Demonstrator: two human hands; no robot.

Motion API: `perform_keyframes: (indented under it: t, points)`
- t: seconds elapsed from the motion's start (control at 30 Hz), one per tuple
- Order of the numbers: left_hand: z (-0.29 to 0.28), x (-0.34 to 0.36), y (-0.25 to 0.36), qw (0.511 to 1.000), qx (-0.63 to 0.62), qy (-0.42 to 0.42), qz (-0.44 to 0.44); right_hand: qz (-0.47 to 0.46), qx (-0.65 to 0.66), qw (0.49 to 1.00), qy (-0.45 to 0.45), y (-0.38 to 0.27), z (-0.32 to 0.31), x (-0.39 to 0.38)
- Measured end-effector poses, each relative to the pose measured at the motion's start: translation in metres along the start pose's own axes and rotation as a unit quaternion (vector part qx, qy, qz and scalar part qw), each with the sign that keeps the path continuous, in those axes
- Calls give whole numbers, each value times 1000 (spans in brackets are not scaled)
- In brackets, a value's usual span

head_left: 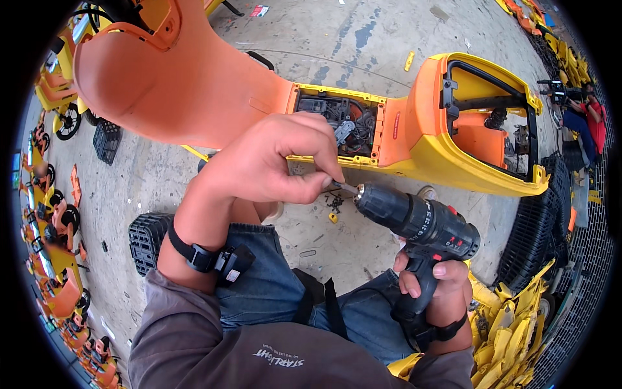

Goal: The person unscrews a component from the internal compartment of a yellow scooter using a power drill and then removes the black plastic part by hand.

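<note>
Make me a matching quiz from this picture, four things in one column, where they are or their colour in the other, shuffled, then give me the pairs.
1. Drill
2. Left hand
3. Jeans
4. Heaped panels

A. Blue
B. At the drill's tip
C. Yellow, at the picture's lower right
D. Gripped by the right hand

Pairs: 1-D, 2-B, 3-A, 4-C

Shirt (220, 353) lettering (278, 358), drill (453, 236) numerals (424, 223).
</note>
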State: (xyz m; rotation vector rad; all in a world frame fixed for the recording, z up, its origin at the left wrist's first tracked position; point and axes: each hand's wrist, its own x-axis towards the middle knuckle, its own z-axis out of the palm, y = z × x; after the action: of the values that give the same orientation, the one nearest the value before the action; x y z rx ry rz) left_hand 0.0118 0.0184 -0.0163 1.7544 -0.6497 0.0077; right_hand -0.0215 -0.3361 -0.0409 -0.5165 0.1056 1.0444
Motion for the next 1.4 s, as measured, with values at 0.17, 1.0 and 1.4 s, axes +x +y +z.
perform_keyframes:
  t: [0.17, 1.0, 1.4]
  points:
    - [3, 2, 1, 998, -53, 0, -30, 1, -32, 999, -35, 0, -9, 1]
    - [14, 11, 3, 985, -24, 125, -117, -104, -91, 990, 18, 7, 7, 17]
    - [16, 12, 1, 981, 20, 145, -126, -101, -99, 989, 39, 7, 9, 17]
